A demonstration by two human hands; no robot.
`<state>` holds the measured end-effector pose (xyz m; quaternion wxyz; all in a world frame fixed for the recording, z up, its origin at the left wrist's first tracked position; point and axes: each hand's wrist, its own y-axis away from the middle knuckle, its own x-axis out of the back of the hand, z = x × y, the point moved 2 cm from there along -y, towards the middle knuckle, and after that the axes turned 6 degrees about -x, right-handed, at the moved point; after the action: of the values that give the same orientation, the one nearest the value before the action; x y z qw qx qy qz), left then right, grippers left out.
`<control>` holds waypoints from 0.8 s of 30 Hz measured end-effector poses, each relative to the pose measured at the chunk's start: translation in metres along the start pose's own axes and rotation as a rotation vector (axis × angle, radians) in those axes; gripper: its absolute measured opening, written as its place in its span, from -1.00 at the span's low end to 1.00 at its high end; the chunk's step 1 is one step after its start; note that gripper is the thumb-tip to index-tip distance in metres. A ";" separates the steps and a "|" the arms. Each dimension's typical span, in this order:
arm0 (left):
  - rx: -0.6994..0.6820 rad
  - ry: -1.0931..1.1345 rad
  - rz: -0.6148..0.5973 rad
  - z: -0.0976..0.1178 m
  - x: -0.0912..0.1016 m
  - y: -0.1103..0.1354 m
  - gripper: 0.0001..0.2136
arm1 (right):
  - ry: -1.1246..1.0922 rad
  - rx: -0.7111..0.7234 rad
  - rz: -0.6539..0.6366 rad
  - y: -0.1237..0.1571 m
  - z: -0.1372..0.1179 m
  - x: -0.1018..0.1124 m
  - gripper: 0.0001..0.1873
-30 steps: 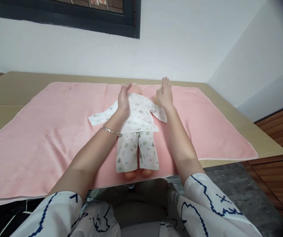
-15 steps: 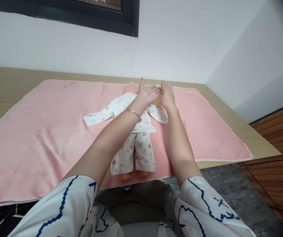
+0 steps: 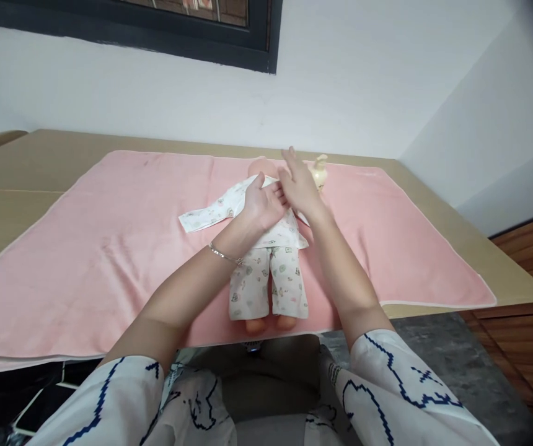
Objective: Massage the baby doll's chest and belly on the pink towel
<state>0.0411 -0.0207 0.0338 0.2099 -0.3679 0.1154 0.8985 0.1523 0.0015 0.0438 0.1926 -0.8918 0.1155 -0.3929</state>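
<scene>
A baby doll in a white printed top (image 3: 211,214) and matching trousers (image 3: 250,288) lies on its back on a pink blanket (image 3: 145,204). Its head (image 3: 261,166) points to the wall, and its feet show at the near edge. Over the doll's chest, my left hand (image 3: 266,204) is palm up with fingers extended. My right hand (image 3: 300,184) is just beside it, fingers stretched out, and holds nothing. Behind the right hand stands a pale yellow pump bottle (image 3: 320,173), partly hidden. Whether any liquid lies in the left palm is not visible.
The blanket covers much of a light wooden table (image 3: 20,161) set against a white wall (image 3: 341,80). A dark-framed window (image 3: 261,37) is above. Wooden cabinet drawers (image 3: 527,334) stand on the right.
My right hand has come away from the pump bottle, moving left and opening its fingers. My left hand has drawn back toward me over the doll's chest. The bottle is now exposed.
</scene>
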 end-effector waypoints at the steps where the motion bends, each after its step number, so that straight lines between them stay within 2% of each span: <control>1: -0.063 -0.018 -0.008 0.006 0.001 0.004 -0.34 | 0.013 0.005 -0.008 0.007 -0.012 -0.014 -0.38; 3: -0.166 -0.053 0.000 0.022 0.005 0.008 -0.33 | 0.000 0.046 -0.025 0.025 -0.035 -0.040 -0.34; 5: -0.205 -0.095 0.038 0.041 0.014 0.010 -0.32 | -0.016 0.144 -0.072 0.048 -0.058 -0.061 -0.27; 7: -0.198 -0.156 0.077 0.058 0.024 0.012 -0.32 | -0.063 0.222 -0.122 0.071 -0.077 -0.072 -0.19; 9: -0.211 -0.224 0.080 0.068 0.028 0.016 -0.33 | -0.117 0.259 -0.135 0.088 -0.091 -0.073 -0.14; 12: -0.337 -0.328 0.063 0.065 0.018 0.029 -0.35 | -0.237 0.267 -0.143 0.093 -0.100 -0.058 -0.18; 16: -0.582 -0.534 0.059 0.037 -0.015 0.059 -0.43 | -0.428 0.256 -0.162 0.083 -0.101 -0.024 -0.23; 20: -0.603 -0.832 0.090 0.010 -0.038 0.091 -0.48 | -0.619 0.273 -0.196 0.080 -0.104 0.005 -0.35; 24: -0.570 -0.861 -0.014 0.003 -0.041 0.109 -0.50 | -0.800 0.169 -0.124 0.077 -0.100 0.009 -0.35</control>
<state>0.0153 -0.1279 0.0705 0.1359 -0.0081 -0.2335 0.9628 0.0800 -0.0966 0.0780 0.2708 -0.9604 -0.0552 -0.0341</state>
